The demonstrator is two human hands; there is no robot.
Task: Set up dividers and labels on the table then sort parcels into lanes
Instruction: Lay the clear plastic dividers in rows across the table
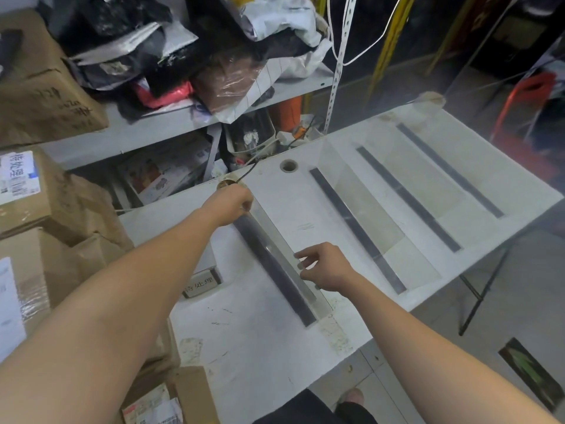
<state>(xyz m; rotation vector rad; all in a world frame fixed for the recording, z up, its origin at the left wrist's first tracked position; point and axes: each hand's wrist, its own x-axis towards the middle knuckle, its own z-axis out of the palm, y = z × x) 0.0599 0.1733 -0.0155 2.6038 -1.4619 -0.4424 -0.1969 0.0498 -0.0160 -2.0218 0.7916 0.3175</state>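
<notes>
A white table (275, 338) carries several dark base strips that run across it. A clear acrylic divider (276, 240) stands over the nearest dark strip (275, 270). My left hand (229, 206) grips the divider's far top corner. My right hand (324, 267) holds its near top edge with curled fingers. Another clear divider (342, 179) stands on the second strip (357, 231), and more clear panels rise over the strips (409, 200) farther right. A small label holder (203, 284) with handwritten characters stands on the table left of the nearest strip.
Cardboard boxes (46, 96) are stacked at the left. A grey shelf (171, 117) behind the table holds bagged parcels (232, 84). A round cable hole (288, 165) is in the table's far edge. A red stool (529, 93) stands at the far right.
</notes>
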